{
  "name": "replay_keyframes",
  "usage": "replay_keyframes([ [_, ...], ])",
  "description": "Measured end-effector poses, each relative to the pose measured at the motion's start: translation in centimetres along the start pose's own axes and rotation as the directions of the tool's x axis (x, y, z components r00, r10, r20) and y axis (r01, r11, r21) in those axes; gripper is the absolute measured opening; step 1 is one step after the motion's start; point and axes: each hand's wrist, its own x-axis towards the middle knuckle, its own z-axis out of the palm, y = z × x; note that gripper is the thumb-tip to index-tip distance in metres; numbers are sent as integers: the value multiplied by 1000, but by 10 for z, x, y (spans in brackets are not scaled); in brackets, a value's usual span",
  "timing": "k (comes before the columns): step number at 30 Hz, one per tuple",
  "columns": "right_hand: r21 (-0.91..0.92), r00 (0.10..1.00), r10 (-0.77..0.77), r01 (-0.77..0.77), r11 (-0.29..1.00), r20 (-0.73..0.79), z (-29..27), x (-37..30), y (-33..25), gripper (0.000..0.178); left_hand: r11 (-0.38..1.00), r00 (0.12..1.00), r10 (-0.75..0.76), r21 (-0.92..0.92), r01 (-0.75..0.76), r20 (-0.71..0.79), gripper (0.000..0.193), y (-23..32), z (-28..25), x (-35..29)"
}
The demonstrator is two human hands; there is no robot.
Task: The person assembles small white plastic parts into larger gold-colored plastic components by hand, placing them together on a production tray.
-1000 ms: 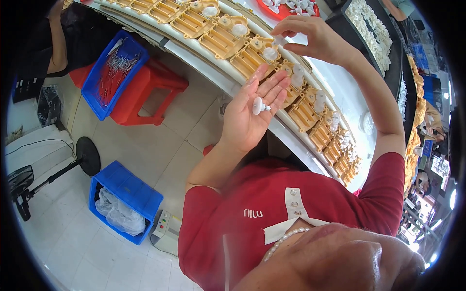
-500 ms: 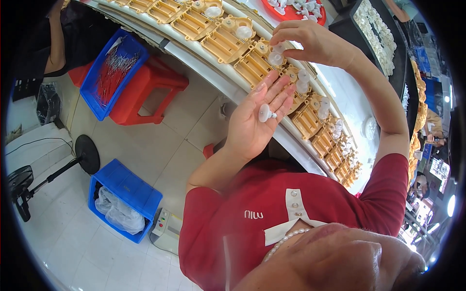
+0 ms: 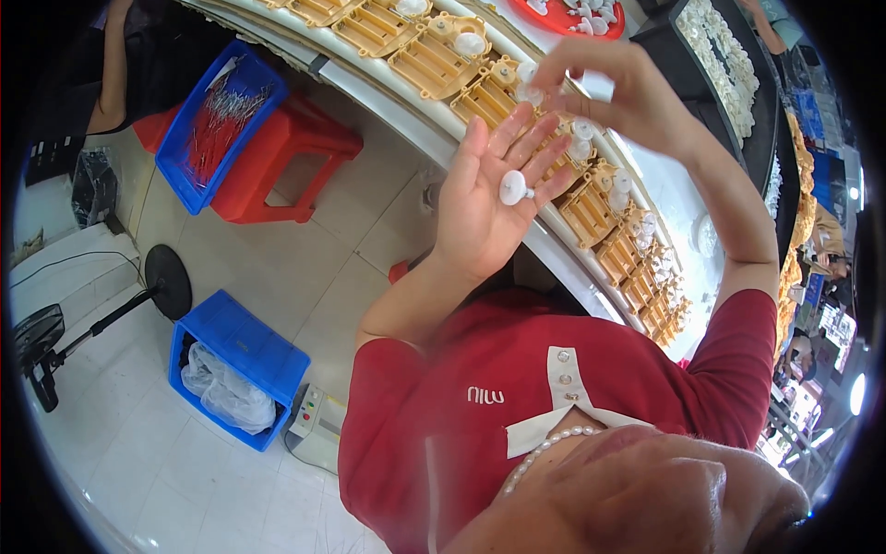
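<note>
The spread left hand [image 3: 482,214] is bearing a white stemmed disc [image 3: 513,187], probably light, rigid, best stem-gripped; the right hand [image 3: 630,97] is blurring, closure indeterminable.

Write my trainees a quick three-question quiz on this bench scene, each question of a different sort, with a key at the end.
1. What lies on the open palm of the left hand?

2. True or false: the right hand is at the row of tan cases, with its fingers bent.

3. Where is the whitish see-through bag?
A) On the red stool
B) In the blue crate on the floor
C) On top of the fan

Key:
1. A white part with a round disc end.
2. True.
3. B.
</note>
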Motion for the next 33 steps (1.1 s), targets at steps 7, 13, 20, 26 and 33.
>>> replay_keyframes([
  [7,50,945,-122,112,992,304,19,-20,-30,19,998,1000,-30,59,30,5,59,-8,0,2],
  [13,-61,919,-40,70,996,392,14,-19,-41,19,994,999,-22,110,19,24,55,-12,3,-2],
  [20,140,950,-52,9,990,309,-22,8,-13,30,976,991,98,186,-113,86,46,3,5,-4],
  [26,-144,990,40,-20,989,138,-30,69,34,27,-227,541,675,839,-495,502,27,42,-16,5],
  [33,-293,970,128,-63,954,208,-19,95,21,29,-724,494,592,690,-22,637,24,69,-29,18],
])
